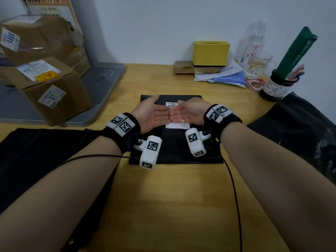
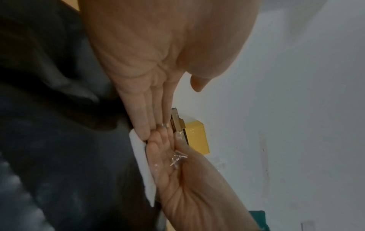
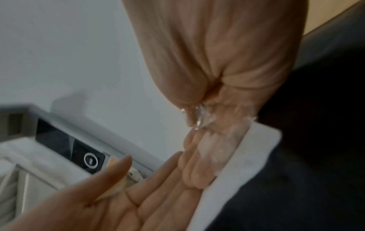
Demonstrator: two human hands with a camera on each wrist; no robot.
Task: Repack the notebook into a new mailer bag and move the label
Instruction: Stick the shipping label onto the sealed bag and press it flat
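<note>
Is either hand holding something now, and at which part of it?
Neither grips anything. Left hand and right hand are flat, palms up, over the label; clear film clings to the right palm.

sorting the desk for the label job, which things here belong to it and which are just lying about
Belong to the job:
black mailer bag
white label on it
left hand and right hand, open, palms up above the label

Just lying about:
cardboard boxes
yellow box
loose papers
glass mug
pen jar
</note>
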